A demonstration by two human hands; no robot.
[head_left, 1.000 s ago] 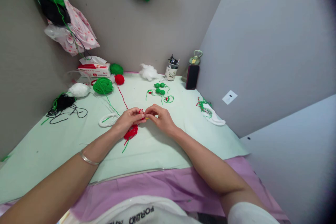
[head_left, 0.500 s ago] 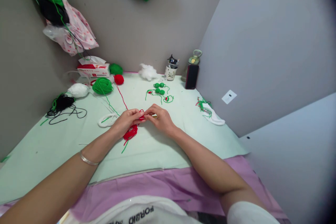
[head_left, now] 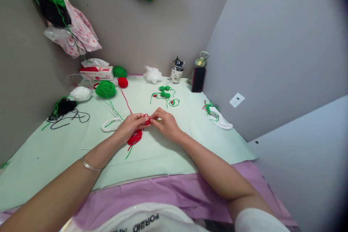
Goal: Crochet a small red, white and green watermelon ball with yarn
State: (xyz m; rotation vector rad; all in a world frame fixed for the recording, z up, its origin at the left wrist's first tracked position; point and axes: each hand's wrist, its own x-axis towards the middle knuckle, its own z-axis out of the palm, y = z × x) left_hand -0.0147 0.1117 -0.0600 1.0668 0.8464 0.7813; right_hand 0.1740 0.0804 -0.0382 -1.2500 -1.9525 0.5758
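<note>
My left hand point(head_left: 133, 124) is closed, pinching a small red crochet piece point(head_left: 147, 119) between thumb and fingers. Right beside it, my right hand point(head_left: 164, 123) pinches a crochet hook point(head_left: 160, 120); only a bit of its yellowish handle shows, and its tip is hidden at the red piece. Under the left hand lies a loose bundle of red yarn point(head_left: 135, 137) with a green strand end below it. A red strand runs back from the left hand to a red yarn ball point(head_left: 123, 82). Left of that hand lies a coil of white yarn point(head_left: 111, 124).
Small green and red crocheted pieces point(head_left: 164, 94) lie beyond the hands. At the back stand a tissue box point(head_left: 97, 73), green yarn point(head_left: 106, 89), white stuffing point(head_left: 153, 74), a cup point(head_left: 176, 74) and a phone point(head_left: 198, 79). Black yarn point(head_left: 65, 107) lies left; yarn scraps point(head_left: 212, 111) lie right.
The fingers of my right hand have shifted slightly at the red piece, and the hook's thin shaft shows less than before. Everything else on the table is as it was.
</note>
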